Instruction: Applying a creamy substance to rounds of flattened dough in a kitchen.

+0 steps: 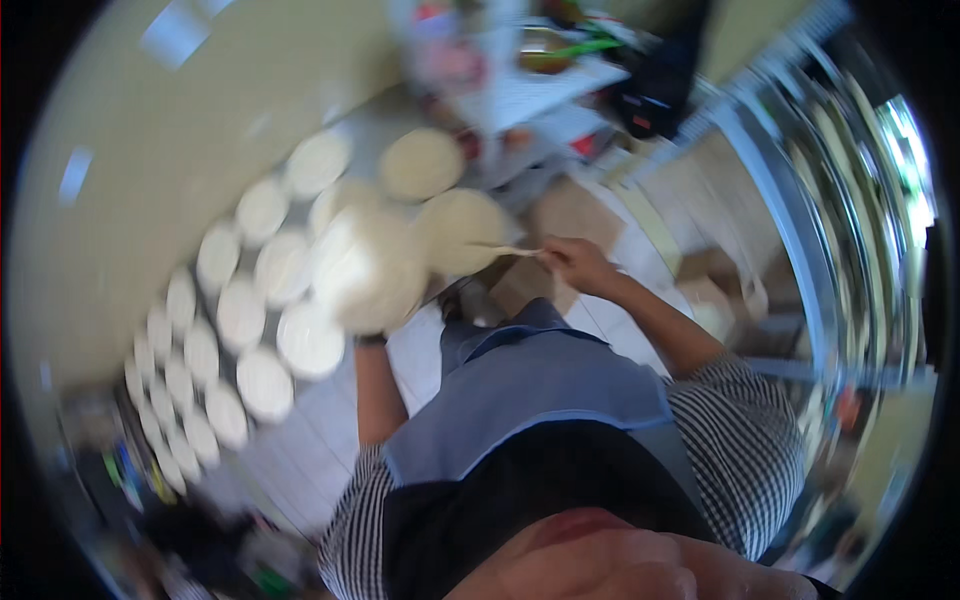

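Blurred, a large pale round object, either a bowl or a disc, is held up over the near edge of the metal table. My left hand is at its lower edge, mostly hidden beneath it; a dark band circles the wrist. My right hand is closed around a thin, light-coloured stick-like utensil, whose tip lies over a tan round disc. Another tan disc lies beyond it. Many white round discs, probably dough, are spread in rows on the table to the left.
Cardboard boxes stand on the tiled floor to the right of the table. A white shelf with a jar is ahead. At far right is a blue-framed rack. A beige wall runs behind the table.
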Demonstrator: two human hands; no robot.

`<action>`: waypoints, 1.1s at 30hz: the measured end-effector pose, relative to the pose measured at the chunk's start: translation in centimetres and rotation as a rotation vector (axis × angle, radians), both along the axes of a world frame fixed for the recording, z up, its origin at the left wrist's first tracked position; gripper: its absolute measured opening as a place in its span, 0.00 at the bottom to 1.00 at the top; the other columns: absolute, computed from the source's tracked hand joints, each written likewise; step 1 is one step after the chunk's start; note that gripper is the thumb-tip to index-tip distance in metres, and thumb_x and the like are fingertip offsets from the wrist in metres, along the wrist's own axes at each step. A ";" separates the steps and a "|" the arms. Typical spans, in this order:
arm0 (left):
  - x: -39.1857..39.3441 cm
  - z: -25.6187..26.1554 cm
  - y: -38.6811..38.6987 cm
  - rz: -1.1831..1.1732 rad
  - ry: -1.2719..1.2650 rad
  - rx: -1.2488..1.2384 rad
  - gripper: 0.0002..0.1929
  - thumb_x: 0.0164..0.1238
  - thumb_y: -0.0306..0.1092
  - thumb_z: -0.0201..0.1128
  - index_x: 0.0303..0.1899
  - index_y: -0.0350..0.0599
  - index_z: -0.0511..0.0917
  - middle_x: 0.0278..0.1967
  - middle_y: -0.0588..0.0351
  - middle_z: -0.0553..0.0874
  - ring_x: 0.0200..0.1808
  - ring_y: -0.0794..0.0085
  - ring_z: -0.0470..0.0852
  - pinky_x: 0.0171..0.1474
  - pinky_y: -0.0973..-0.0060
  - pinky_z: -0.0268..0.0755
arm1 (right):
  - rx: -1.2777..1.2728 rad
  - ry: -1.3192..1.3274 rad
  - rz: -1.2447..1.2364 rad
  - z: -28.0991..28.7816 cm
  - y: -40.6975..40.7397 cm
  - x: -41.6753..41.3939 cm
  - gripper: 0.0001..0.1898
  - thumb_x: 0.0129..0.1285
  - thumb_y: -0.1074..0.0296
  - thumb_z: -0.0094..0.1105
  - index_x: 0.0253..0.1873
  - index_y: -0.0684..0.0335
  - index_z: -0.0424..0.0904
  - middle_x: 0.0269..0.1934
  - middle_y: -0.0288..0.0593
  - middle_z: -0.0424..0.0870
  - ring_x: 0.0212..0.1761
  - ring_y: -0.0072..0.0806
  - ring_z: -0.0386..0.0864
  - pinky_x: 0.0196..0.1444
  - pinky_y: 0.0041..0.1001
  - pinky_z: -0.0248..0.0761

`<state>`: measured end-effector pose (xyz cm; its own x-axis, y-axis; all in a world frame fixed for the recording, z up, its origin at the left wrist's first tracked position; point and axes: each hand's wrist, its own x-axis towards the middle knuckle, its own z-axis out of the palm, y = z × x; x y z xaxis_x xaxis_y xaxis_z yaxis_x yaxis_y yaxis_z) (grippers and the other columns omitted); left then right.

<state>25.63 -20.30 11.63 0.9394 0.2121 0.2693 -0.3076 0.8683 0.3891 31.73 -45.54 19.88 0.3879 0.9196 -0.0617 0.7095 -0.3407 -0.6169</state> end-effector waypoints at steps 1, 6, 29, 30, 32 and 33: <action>3.9 0.7 -2.4 -0.125 -0.026 0.012 0.30 0.76 0.55 0.39 0.71 0.48 0.57 0.68 0.51 0.68 0.66 0.60 0.69 0.67 0.57 0.65 | -0.008 0.062 -0.034 -0.9 -0.5 0.2 0.08 0.68 0.60 0.54 0.42 0.57 0.76 0.32 0.48 0.80 0.34 0.46 0.79 0.36 0.41 0.71; 15.0 4.1 -17.0 -0.621 -0.113 0.045 0.30 0.76 0.56 0.39 0.71 0.48 0.57 0.68 0.51 0.69 0.66 0.60 0.70 0.67 0.57 0.65 | 0.230 0.298 -0.322 -0.4 -5.7 -0.8 0.08 0.69 0.64 0.53 0.40 0.62 0.74 0.29 0.47 0.80 0.31 0.43 0.78 0.35 0.37 0.70; 16.7 0.0 -40.0 -1.588 -0.057 -0.088 0.30 0.76 0.56 0.39 0.71 0.48 0.58 0.67 0.52 0.70 0.65 0.60 0.71 0.66 0.57 0.67 | 0.708 0.433 -1.336 -6.9 -16.0 -4.0 0.04 0.70 0.71 0.54 0.39 0.63 0.74 0.27 0.34 0.72 0.28 0.17 0.66 0.31 0.21 0.62; 15.5 -0.4 -40.8 -1.624 -0.047 -0.106 0.30 0.76 0.56 0.39 0.71 0.48 0.58 0.67 0.52 0.70 0.65 0.60 0.71 0.66 0.57 0.67 | 0.813 0.519 -1.344 -7.7 -16.4 -4.8 0.03 0.71 0.71 0.53 0.41 0.62 0.73 0.28 0.34 0.73 0.27 0.17 0.65 0.28 0.21 0.61; 13.3 -1.3 -42.3 -1.690 -0.031 -0.141 0.30 0.76 0.56 0.39 0.71 0.48 0.58 0.67 0.52 0.70 0.65 0.60 0.71 0.66 0.57 0.67 | 1.064 0.963 -1.379 -7.2 -17.1 -6.4 0.03 0.71 0.70 0.52 0.42 0.61 0.72 0.29 0.34 0.73 0.25 0.18 0.65 0.25 0.20 0.60; 11.8 -1.2 -43.5 -1.736 -0.026 -0.158 0.30 0.76 0.56 0.39 0.71 0.48 0.58 0.67 0.52 0.70 0.65 0.60 0.72 0.66 0.57 0.67 | 1.325 1.406 -1.318 -7.0 -17.7 -7.3 0.03 0.72 0.69 0.51 0.44 0.60 0.71 0.30 0.35 0.74 0.24 0.18 0.65 0.22 0.20 0.59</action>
<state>37.48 -63.80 10.45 0.0809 -0.9277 0.3644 0.9385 0.1941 0.2857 24.42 -63.26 12.90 0.8518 0.0515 -0.5213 -0.3745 0.7558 -0.5372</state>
